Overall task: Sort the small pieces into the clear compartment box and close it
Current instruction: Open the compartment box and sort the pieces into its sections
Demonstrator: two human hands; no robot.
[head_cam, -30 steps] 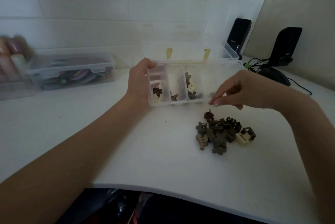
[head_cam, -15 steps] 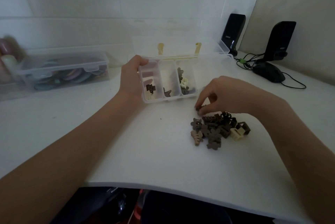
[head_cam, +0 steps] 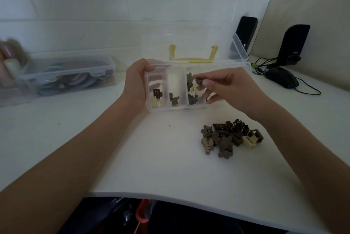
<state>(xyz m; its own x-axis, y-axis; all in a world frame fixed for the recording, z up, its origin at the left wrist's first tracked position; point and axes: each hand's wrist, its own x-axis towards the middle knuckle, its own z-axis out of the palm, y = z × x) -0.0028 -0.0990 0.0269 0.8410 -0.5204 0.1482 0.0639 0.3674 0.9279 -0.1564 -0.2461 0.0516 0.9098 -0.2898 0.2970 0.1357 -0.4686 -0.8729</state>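
left hand [head_cam: 135,84]: clear compartment box [head_cam: 177,107] is gripped at its left end, fingers curled over the rim, on the tabletop [head_cam: 132,158] | right hand [head_cam: 230,87]: a dark piece [head_cam: 199,83] is pinched above the third compartment | pile of pieces [head_cam: 230,136]: lying near the box, right of centre

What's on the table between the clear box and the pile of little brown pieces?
Only bare white table, head view, between compartment box and pile.

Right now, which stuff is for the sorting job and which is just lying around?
For the job: clear compartment box, pile of small pieces, brown piece pinched by the right hand, left hand.

Just lying about: lidded container, two speakers, mouse.
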